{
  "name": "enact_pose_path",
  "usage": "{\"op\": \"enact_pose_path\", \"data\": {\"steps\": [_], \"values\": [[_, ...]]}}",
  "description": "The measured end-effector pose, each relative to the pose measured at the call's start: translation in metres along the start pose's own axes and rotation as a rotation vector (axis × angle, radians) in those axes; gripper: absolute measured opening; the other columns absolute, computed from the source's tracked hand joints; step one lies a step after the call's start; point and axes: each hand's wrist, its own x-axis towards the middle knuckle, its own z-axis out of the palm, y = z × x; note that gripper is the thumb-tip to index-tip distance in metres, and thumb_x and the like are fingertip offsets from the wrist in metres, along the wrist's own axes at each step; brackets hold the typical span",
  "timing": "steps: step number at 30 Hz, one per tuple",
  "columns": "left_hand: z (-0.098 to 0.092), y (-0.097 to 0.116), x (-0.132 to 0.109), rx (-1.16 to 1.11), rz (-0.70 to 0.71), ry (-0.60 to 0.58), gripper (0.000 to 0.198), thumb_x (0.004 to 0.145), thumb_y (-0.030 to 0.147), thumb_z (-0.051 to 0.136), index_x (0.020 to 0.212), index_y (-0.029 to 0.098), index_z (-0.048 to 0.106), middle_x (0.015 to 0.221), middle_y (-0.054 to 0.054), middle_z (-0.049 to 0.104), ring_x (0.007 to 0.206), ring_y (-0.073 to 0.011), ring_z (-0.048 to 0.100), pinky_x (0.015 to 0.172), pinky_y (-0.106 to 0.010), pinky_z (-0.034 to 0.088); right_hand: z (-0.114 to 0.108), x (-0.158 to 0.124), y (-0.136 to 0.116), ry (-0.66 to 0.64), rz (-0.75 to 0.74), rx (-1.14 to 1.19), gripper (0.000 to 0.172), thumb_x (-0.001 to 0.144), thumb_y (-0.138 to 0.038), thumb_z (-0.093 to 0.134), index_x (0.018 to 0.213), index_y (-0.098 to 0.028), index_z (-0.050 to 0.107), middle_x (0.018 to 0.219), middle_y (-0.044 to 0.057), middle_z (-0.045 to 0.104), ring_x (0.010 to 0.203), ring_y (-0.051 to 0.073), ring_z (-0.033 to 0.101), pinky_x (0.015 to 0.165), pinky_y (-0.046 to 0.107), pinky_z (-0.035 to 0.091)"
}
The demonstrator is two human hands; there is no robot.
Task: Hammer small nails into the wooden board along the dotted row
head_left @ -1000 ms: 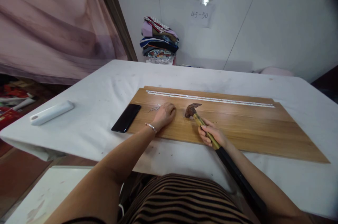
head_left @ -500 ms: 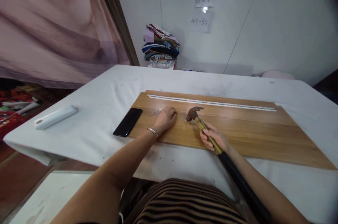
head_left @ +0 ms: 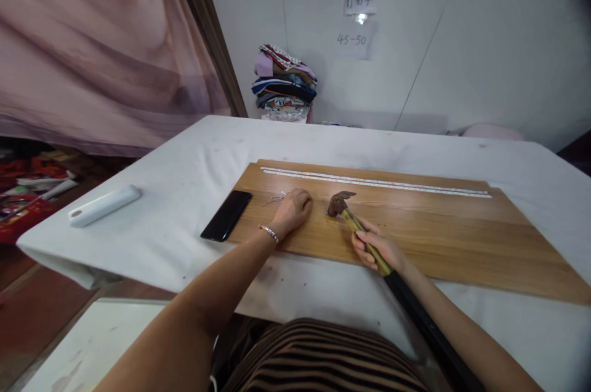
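Note:
My right hand grips a claw hammer by its yellow and black handle. The hammer's rusty head is low over the wooden board, its face near the surface; I cannot tell whether it touches. What is under the head is hidden. My left hand, with a bracelet at the wrist, rests on the board left of the hammer, fingers curled. Its palm side is hidden. Several loose nails lie just left of that hand. Two white measuring strips run along the board's far side.
A black phone lies across the board's left edge. Further left on the white-covered table is a white elongated object. Folded cloths are stacked behind the table, by the wall with paper signs.
The hammer head sits slightly lower relative to the board than before. My left hand keeps its place by the nails. The whole view has shifted a little.

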Motion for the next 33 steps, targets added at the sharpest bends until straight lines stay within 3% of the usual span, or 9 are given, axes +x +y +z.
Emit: {"op": "enact_pose_path", "data": {"steps": [13, 33], "values": [[-0.0004, 0.0019, 0.0001, 0.014, 0.003, 0.015, 0.017, 0.089, 0.012, 0.050, 0.081, 0.018, 0.064, 0.090, -0.007, 0.068, 0.090, -0.0209, 0.061, 0.089, -0.036, 0.050, 0.0031, -0.0042, -0.0073, 0.009, -0.032, 0.025, 0.071, 0.083, -0.037, 0.070, 0.147, -0.027, 0.038, 0.065, -0.009, 0.051, 0.036, 0.004, 0.037, 0.030, 0.015, 0.030], [-0.0007, 0.0010, 0.0008, -0.006, 0.013, 0.006, 0.018, 0.089, 0.013, 0.051, 0.086, 0.017, 0.067, 0.093, -0.008, 0.069, 0.093, -0.0211, 0.062, 0.092, -0.037, 0.050, 0.0032, -0.0014, -0.0053, 0.018, -0.002, -0.031, 0.074, 0.081, -0.037, 0.070, 0.148, -0.025, 0.039, 0.063, -0.009, 0.051, 0.036, 0.005, 0.039, 0.030, 0.015, 0.030]]}}
